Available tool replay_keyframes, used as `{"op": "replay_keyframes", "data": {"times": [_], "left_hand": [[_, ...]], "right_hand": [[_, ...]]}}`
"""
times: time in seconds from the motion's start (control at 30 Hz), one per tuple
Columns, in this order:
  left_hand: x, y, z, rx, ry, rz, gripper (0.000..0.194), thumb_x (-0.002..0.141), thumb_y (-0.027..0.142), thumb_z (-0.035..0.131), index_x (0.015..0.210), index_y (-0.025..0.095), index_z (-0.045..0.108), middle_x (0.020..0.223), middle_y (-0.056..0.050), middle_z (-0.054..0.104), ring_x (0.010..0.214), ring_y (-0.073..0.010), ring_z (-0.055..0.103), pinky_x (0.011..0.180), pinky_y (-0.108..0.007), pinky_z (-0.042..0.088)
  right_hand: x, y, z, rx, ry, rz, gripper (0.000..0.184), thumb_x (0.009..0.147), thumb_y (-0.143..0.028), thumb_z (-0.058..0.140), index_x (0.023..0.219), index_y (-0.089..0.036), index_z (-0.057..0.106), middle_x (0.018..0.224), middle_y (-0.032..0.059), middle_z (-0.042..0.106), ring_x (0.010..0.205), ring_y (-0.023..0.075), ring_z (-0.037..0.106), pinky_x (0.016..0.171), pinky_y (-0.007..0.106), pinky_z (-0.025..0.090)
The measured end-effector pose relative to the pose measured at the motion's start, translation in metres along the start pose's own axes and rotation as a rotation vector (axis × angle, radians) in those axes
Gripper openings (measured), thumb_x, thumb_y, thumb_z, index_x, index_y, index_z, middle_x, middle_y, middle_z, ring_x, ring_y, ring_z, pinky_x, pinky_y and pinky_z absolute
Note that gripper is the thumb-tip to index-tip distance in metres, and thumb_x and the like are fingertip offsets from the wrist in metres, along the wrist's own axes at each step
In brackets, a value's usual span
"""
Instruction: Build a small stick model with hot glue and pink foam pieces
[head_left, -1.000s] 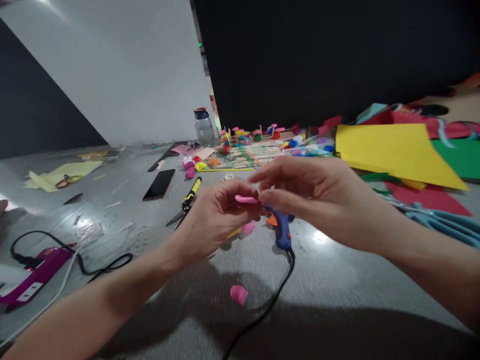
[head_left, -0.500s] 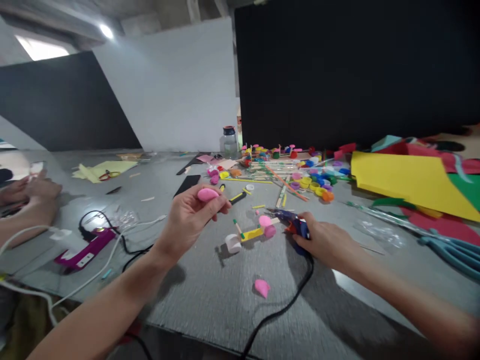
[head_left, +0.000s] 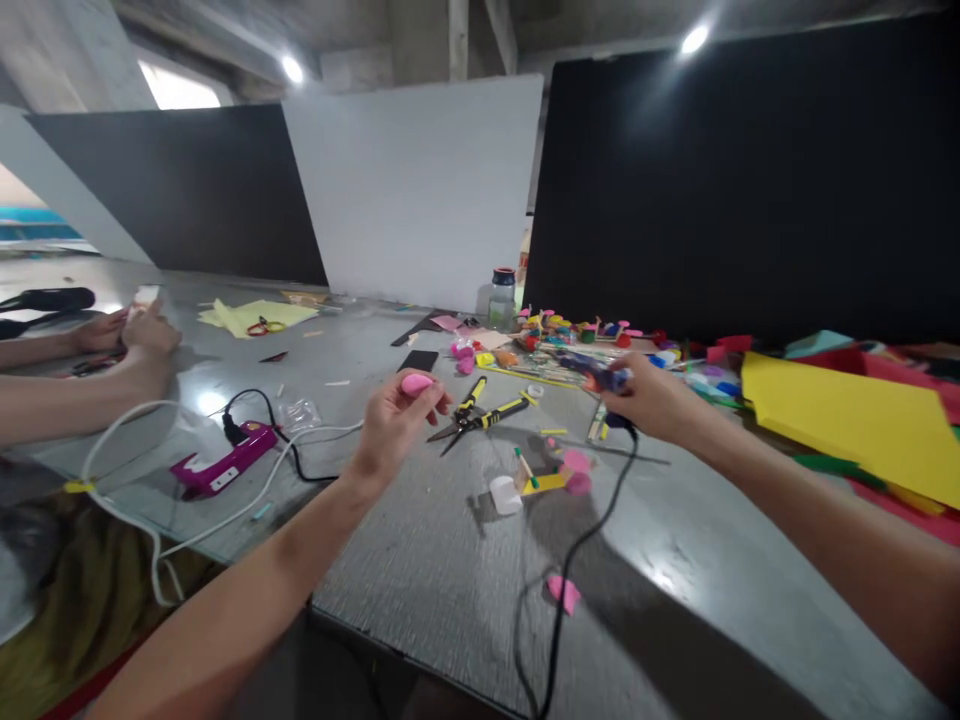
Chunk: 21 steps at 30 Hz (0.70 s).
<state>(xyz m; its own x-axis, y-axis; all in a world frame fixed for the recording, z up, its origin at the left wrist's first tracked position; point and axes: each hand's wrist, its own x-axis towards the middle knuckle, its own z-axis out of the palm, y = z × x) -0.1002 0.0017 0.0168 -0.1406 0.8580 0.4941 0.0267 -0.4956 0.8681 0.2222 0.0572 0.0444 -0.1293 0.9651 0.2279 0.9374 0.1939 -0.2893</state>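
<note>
My left hand pinches a small pink foam piece above the grey table. My right hand is wrapped round a blue glue gun lifted off the table, its black cord trailing down toward me. Between the hands, on the table, lies a small craft piece of a yellow stick, a white cap and pink foam bits. Another pink foam scrap lies nearer to me.
Yellow-handled cutters and a phone lie beyond my left hand. Coloured caps and sticks crowd the back. Yellow and red paper sheets cover the right. A purple power strip with cables sits left. Another person's hands work at far left.
My right hand closed on the glue gun and lifted it up and away from the table. My left hand stayed up with the pink piece. The view tilted upward.
</note>
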Motion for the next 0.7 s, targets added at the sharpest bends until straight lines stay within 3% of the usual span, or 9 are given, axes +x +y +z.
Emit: {"op": "replay_keyframes", "data": {"times": [0.1, 0.2, 0.3, 0.4, 0.53, 0.7], "left_hand": [[0.003, -0.01, -0.005, 0.017, 0.083, 0.047, 0.018, 0.084, 0.032, 0.07, 0.081, 0.016, 0.065, 0.074, -0.002, 0.068, 0.065, -0.0109, 0.06, 0.057, -0.023, 0.047], [0.006, -0.019, -0.018, 0.042, 0.149, 0.081, 0.017, 0.085, 0.032, 0.071, 0.081, 0.016, 0.065, 0.073, 0.0, 0.067, 0.064, -0.0105, 0.059, 0.057, -0.023, 0.046], [0.009, -0.023, -0.03, 0.03, 0.218, 0.121, 0.016, 0.086, 0.031, 0.071, 0.081, 0.017, 0.065, 0.073, 0.0, 0.067, 0.064, -0.01, 0.058, 0.056, -0.022, 0.046], [0.009, -0.022, -0.036, 0.011, 0.225, 0.126, 0.015, 0.086, 0.031, 0.071, 0.082, 0.017, 0.065, 0.074, 0.0, 0.067, 0.063, -0.0097, 0.058, 0.055, -0.021, 0.046], [0.004, -0.012, -0.034, 0.006, 0.055, 0.02, 0.017, 0.085, 0.033, 0.07, 0.081, 0.017, 0.064, 0.071, 0.0, 0.066, 0.062, -0.0101, 0.06, 0.054, -0.02, 0.048], [0.001, -0.009, -0.037, 0.187, -0.424, -0.307, 0.023, 0.079, 0.037, 0.073, 0.074, 0.016, 0.064, 0.079, -0.006, 0.072, 0.064, -0.015, 0.066, 0.049, -0.022, 0.05]], "right_hand": [[0.038, -0.053, 0.002, -0.064, -0.035, -0.058, 0.043, 0.083, -0.031, 0.059, 0.121, -0.012, 0.055, 0.097, 0.0154, 0.072, 0.081, 0.0251, 0.066, 0.061, 0.03, 0.04], [0.059, -0.103, 0.015, -0.056, -0.088, -0.128, 0.043, 0.079, -0.029, 0.065, 0.118, -0.011, 0.057, 0.102, 0.0165, 0.071, 0.087, 0.0255, 0.066, 0.063, 0.029, 0.041], [0.066, -0.142, 0.028, -0.045, -0.165, -0.157, 0.04, 0.078, -0.03, 0.07, 0.111, -0.01, 0.061, 0.095, 0.016, 0.072, 0.079, 0.0233, 0.067, 0.058, 0.028, 0.041], [0.068, -0.167, 0.03, -0.041, -0.223, -0.167, 0.036, 0.08, -0.031, 0.07, 0.108, -0.01, 0.063, 0.081, 0.0114, 0.071, 0.066, 0.0194, 0.064, 0.054, 0.027, 0.04], [0.062, -0.171, 0.008, -0.065, -0.19, -0.2, 0.044, 0.078, -0.03, 0.074, 0.115, -0.011, 0.061, 0.082, 0.0099, 0.07, 0.069, 0.0199, 0.064, 0.054, 0.027, 0.04], [0.041, -0.161, -0.037, 0.038, -0.122, -0.198, 0.045, 0.078, -0.031, 0.07, 0.119, -0.013, 0.062, 0.061, 0.0031, 0.062, 0.05, 0.0181, 0.056, 0.044, 0.029, 0.039]]}}
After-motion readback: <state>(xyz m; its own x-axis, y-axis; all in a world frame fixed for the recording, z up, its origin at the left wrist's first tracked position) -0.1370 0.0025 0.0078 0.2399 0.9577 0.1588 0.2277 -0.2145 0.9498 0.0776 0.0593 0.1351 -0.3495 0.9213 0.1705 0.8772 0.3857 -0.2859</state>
